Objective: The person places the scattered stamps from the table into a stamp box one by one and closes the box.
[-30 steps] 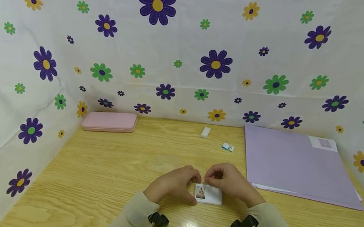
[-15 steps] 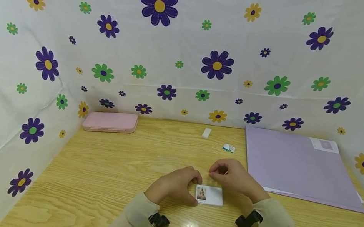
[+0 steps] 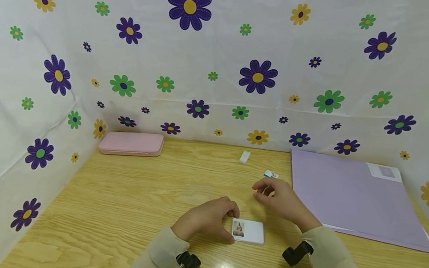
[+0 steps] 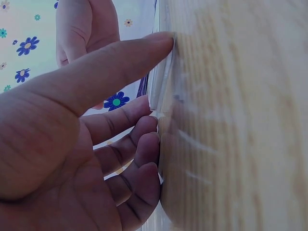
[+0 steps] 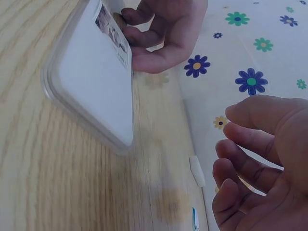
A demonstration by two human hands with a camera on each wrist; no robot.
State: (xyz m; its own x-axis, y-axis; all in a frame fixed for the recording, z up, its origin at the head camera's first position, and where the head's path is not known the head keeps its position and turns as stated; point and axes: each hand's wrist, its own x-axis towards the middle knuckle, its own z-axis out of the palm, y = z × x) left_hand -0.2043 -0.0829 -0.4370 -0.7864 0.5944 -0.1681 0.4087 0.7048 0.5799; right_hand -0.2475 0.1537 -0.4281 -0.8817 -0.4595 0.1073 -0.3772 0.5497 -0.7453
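Observation:
A flat white case with rounded corners and a small picture on its left part [image 3: 253,232] lies on the table. My left hand [image 3: 207,217] holds its left end, thumb on the near edge and fingertips at the far edge. The right wrist view shows the case [image 5: 91,72] from its side, with a clear rim. My right hand [image 3: 285,202] is raised above the table behind and right of the case, fingers loosely bent, holding nothing. Just beyond its fingertips lies a small white-and-blue piece [image 3: 271,174], partly covered by the hand.
A thin transparent sheet or lid [image 3: 198,193] lies left of the case. Farther back are a small white block [image 3: 244,157] and a pink pencil case [image 3: 131,144]. A purple folder [image 3: 357,200] with papers covers the table's right side. A flowered cloth [image 3: 209,51] stands behind.
My right hand has lifted away from the case and moved back and right, toward the small white-and-blue piece. The left hand and the case stay in place.

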